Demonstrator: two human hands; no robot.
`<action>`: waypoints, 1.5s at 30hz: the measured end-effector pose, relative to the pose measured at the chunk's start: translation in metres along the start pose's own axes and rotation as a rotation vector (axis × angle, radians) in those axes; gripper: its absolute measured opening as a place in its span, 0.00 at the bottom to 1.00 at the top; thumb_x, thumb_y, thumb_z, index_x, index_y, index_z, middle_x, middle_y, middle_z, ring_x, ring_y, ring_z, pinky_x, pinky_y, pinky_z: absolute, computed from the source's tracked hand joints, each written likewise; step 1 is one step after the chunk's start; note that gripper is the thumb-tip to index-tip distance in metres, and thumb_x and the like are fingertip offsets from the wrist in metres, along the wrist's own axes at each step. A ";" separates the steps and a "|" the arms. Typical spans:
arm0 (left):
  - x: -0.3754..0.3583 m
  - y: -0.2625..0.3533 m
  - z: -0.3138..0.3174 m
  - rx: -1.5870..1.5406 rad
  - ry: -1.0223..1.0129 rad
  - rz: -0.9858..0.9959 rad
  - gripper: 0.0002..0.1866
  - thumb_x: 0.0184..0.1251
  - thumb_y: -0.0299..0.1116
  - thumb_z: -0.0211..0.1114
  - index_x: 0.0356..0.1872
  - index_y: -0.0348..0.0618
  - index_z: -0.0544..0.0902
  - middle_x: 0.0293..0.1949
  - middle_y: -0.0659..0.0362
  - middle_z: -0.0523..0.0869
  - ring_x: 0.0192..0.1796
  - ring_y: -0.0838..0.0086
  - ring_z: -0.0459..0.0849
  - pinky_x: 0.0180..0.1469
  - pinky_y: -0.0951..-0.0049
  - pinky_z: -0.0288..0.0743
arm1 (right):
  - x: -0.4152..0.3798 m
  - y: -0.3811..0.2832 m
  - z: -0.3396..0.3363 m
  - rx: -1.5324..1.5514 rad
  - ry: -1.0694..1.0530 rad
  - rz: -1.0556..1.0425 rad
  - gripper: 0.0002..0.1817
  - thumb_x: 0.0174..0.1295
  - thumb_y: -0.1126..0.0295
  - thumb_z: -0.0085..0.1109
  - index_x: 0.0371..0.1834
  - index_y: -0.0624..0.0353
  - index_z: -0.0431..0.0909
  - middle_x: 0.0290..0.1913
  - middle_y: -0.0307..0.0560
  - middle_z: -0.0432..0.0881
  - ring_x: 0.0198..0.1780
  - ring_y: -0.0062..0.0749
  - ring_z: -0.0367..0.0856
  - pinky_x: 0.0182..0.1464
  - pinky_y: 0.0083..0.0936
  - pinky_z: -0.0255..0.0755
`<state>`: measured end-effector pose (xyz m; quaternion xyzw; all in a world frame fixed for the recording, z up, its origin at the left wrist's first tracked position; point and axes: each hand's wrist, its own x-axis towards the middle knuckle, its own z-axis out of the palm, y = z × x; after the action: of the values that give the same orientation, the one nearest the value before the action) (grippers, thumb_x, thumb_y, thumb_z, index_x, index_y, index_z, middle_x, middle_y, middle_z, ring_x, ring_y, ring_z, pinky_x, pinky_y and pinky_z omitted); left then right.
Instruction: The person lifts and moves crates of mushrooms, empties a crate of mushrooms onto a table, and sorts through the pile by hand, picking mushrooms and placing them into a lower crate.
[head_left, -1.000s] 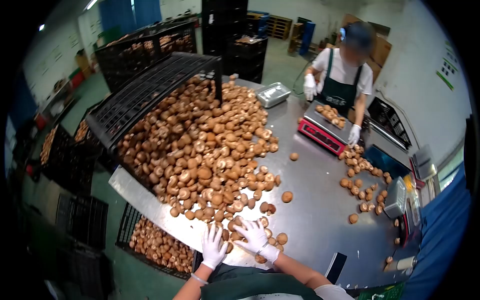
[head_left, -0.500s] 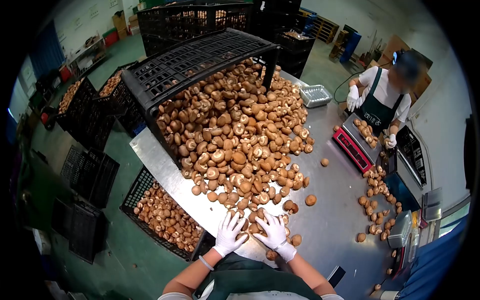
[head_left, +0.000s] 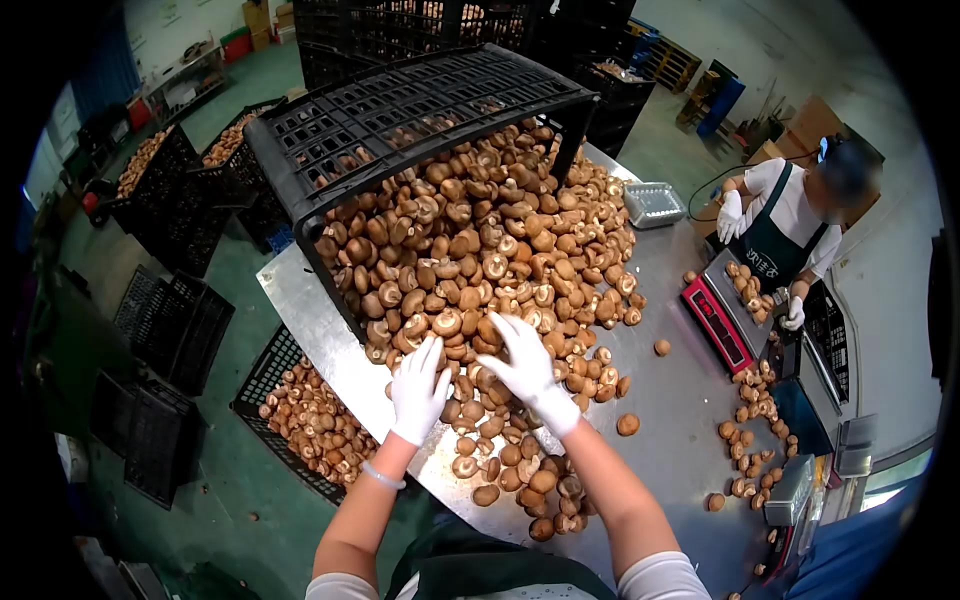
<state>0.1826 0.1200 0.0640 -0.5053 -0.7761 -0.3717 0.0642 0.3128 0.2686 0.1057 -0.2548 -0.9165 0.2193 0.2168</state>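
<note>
Brown mushrooms [head_left: 480, 250] spill in a large heap from a tipped black crate [head_left: 420, 110] onto the metal table [head_left: 660, 300]. My left hand [head_left: 418, 388], in a white glove, lies at the heap's near left edge, fingers spread. My right hand [head_left: 525, 365], also gloved, reaches onto the heap to its right, fingers apart and touching mushrooms. Neither hand is closed round a mushroom. A looser group of mushrooms [head_left: 540, 480] lies on the table nearer my body, below my right hand.
A black crate of mushrooms [head_left: 315, 420] stands below the table's left edge. At the right, a co-worker [head_left: 785, 220] in white gloves stands by a red scale [head_left: 718, 325] bearing mushrooms. A clear plastic tray [head_left: 655, 204] sits at the far edge. Loose mushrooms [head_left: 757, 430] lie near the scale.
Both my hands have moved forward from the near table edge to the heap. More mushrooms now lie on the near part of the table. The view has shifted slightly.
</note>
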 end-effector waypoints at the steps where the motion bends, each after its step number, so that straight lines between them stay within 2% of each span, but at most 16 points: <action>1: 0.015 0.003 0.005 0.066 -0.011 0.015 0.30 0.57 0.32 0.65 0.63 0.39 0.70 0.59 0.51 0.76 0.53 0.57 0.76 0.55 0.64 0.71 | 0.020 0.007 0.019 -0.070 0.014 -0.045 0.37 0.53 0.54 0.66 0.65 0.55 0.65 0.60 0.54 0.71 0.62 0.48 0.68 0.64 0.37 0.63; 5: 0.052 0.000 0.032 0.299 -0.173 0.006 0.31 0.58 0.36 0.63 0.64 0.43 0.67 0.60 0.53 0.73 0.50 0.61 0.77 0.47 0.64 0.75 | 0.038 0.017 0.057 -0.336 -0.095 -0.045 0.31 0.52 0.55 0.65 0.60 0.47 0.70 0.44 0.44 0.77 0.49 0.41 0.74 0.47 0.37 0.70; 7: 0.054 -0.008 0.041 0.321 -0.159 0.037 0.28 0.58 0.35 0.63 0.61 0.45 0.71 0.56 0.53 0.76 0.49 0.61 0.77 0.47 0.64 0.74 | 0.025 0.024 0.053 -0.269 -0.073 -0.016 0.29 0.52 0.55 0.65 0.58 0.48 0.71 0.43 0.45 0.77 0.48 0.42 0.74 0.48 0.37 0.70; 9: 0.050 -0.014 0.046 0.285 -0.108 0.088 0.25 0.58 0.33 0.62 0.59 0.47 0.74 0.54 0.55 0.77 0.49 0.61 0.77 0.47 0.64 0.74 | 0.005 0.036 0.040 -0.013 -0.107 0.059 0.27 0.54 0.58 0.64 0.59 0.49 0.72 0.48 0.46 0.78 0.50 0.45 0.75 0.53 0.37 0.70; 11: 0.044 -0.015 0.044 0.198 -0.081 0.097 0.24 0.56 0.29 0.63 0.57 0.48 0.76 0.52 0.55 0.78 0.51 0.61 0.76 0.49 0.62 0.73 | -0.019 0.044 0.023 -0.032 -0.120 -0.089 0.27 0.56 0.60 0.63 0.61 0.49 0.72 0.54 0.48 0.77 0.53 0.45 0.75 0.54 0.36 0.70; 13: 0.041 -0.013 0.040 0.077 -0.035 0.060 0.25 0.55 0.27 0.64 0.57 0.47 0.76 0.52 0.54 0.78 0.52 0.59 0.75 0.52 0.62 0.72 | -0.040 0.041 0.012 0.231 -0.149 0.041 0.27 0.58 0.67 0.61 0.63 0.49 0.70 0.61 0.49 0.74 0.62 0.44 0.72 0.63 0.33 0.65; 17: 0.024 0.009 0.024 -0.428 -0.034 -0.200 0.24 0.62 0.24 0.59 0.62 0.41 0.72 0.58 0.53 0.76 0.59 0.61 0.74 0.64 0.68 0.64 | -0.071 0.040 -0.007 0.867 -0.042 0.394 0.32 0.59 0.71 0.58 0.69 0.56 0.63 0.68 0.47 0.67 0.69 0.32 0.63 0.70 0.27 0.55; 21: -0.002 0.028 0.019 -1.618 -0.271 -0.774 0.22 0.72 0.31 0.54 0.66 0.39 0.67 0.59 0.56 0.75 0.56 0.72 0.76 0.56 0.73 0.73 | -0.094 0.035 -0.019 1.169 0.006 0.527 0.36 0.58 0.71 0.58 0.72 0.56 0.59 0.70 0.44 0.62 0.69 0.30 0.61 0.70 0.26 0.54; 23: -0.015 0.034 0.021 -1.802 -0.361 -0.827 0.21 0.74 0.34 0.52 0.64 0.39 0.67 0.57 0.55 0.76 0.53 0.71 0.79 0.53 0.70 0.76 | -0.104 0.025 -0.021 1.509 0.023 0.593 0.36 0.58 0.72 0.56 0.72 0.57 0.56 0.69 0.46 0.62 0.68 0.29 0.62 0.69 0.26 0.56; 26: -0.032 0.041 0.025 -1.976 -0.392 -0.961 0.22 0.75 0.34 0.50 0.66 0.39 0.63 0.57 0.51 0.76 0.55 0.63 0.80 0.53 0.69 0.78 | -0.114 0.011 -0.024 1.496 0.078 0.558 0.37 0.58 0.75 0.54 0.73 0.58 0.55 0.68 0.47 0.64 0.67 0.29 0.65 0.67 0.25 0.59; 31: -0.051 0.061 0.012 -1.972 -0.325 -0.918 0.22 0.75 0.34 0.50 0.66 0.40 0.63 0.57 0.52 0.76 0.55 0.65 0.80 0.53 0.70 0.78 | -0.125 -0.008 -0.028 1.234 0.106 0.561 0.35 0.59 0.75 0.55 0.72 0.59 0.56 0.67 0.47 0.65 0.65 0.30 0.67 0.65 0.26 0.63; 35: -0.069 0.092 -0.006 -1.113 -0.396 -0.591 0.18 0.68 0.29 0.59 0.58 0.39 0.75 0.53 0.58 0.80 0.47 0.77 0.79 0.47 0.78 0.76 | -0.138 -0.015 -0.009 0.913 -0.094 0.302 0.36 0.58 0.65 0.65 0.69 0.58 0.61 0.67 0.48 0.66 0.67 0.34 0.64 0.67 0.30 0.59; 37: -0.086 0.094 -0.011 -0.830 -0.452 -0.512 0.18 0.66 0.28 0.61 0.56 0.38 0.76 0.50 0.58 0.82 0.43 0.79 0.79 0.47 0.79 0.75 | -0.152 -0.019 0.009 1.169 -0.163 0.456 0.32 0.58 0.64 0.66 0.65 0.60 0.66 0.61 0.46 0.72 0.62 0.31 0.70 0.63 0.27 0.63; 39: -0.094 0.096 -0.021 -0.872 -0.486 -0.585 0.17 0.68 0.29 0.59 0.57 0.37 0.75 0.48 0.57 0.83 0.44 0.79 0.79 0.48 0.78 0.75 | -0.161 -0.026 0.002 1.347 -0.208 0.714 0.28 0.60 0.64 0.63 0.63 0.60 0.68 0.57 0.44 0.75 0.57 0.28 0.73 0.61 0.24 0.66; 41: -0.102 0.092 -0.030 -1.336 -0.524 -0.709 0.17 0.71 0.29 0.56 0.58 0.36 0.74 0.47 0.56 0.83 0.46 0.79 0.80 0.50 0.78 0.75 | -0.176 -0.010 0.000 1.520 -0.123 0.679 0.27 0.63 0.61 0.59 0.64 0.59 0.67 0.55 0.45 0.76 0.55 0.28 0.75 0.59 0.22 0.67; 45: -0.132 0.051 -0.034 -0.948 -0.409 -0.617 0.15 0.71 0.29 0.55 0.55 0.35 0.77 0.46 0.57 0.84 0.45 0.77 0.82 0.51 0.78 0.75 | -0.206 0.061 -0.037 1.832 0.179 0.795 0.27 0.64 0.43 0.50 0.56 0.52 0.69 0.49 0.43 0.76 0.45 0.34 0.78 0.38 0.36 0.79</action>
<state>0.2793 0.0116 0.0519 -0.2914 -0.6331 -0.5740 -0.4299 0.5146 0.2108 0.0449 -0.2930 -0.2232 0.8770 0.3086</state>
